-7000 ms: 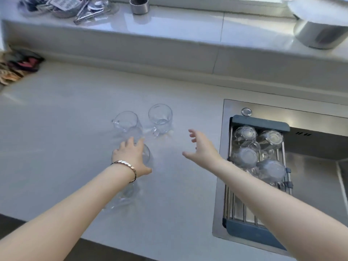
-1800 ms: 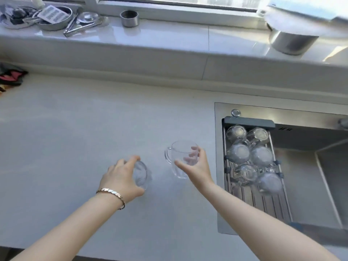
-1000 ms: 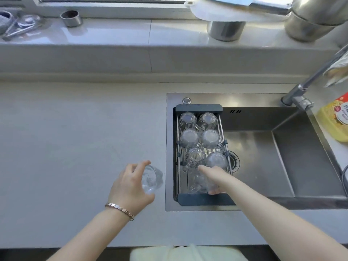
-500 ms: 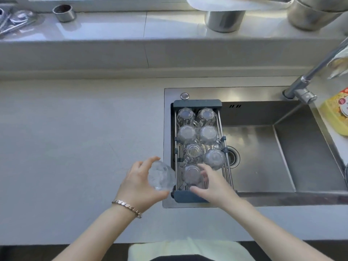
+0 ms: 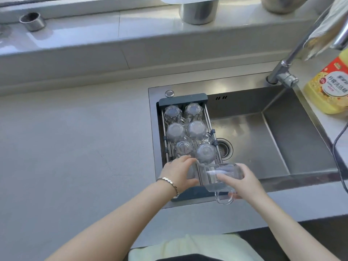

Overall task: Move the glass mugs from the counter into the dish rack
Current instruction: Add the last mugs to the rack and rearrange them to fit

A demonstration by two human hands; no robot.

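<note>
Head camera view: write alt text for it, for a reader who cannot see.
A person's right hand holds a glass mug on its side over the near end of a dish rack in a steel sink. The left hand reaches into the rack beside six upturned mugs.

A single head-worn wide-angle view looks steeply down, close over the sink (image 5: 244,140) and dish rack (image 5: 183,99), facing the window ledge (image 5: 131,31); its edges seem bent by the lens

Cool daylight, glare on windowsill (image 5: 94,31), bowed wide-angle edges
</note>
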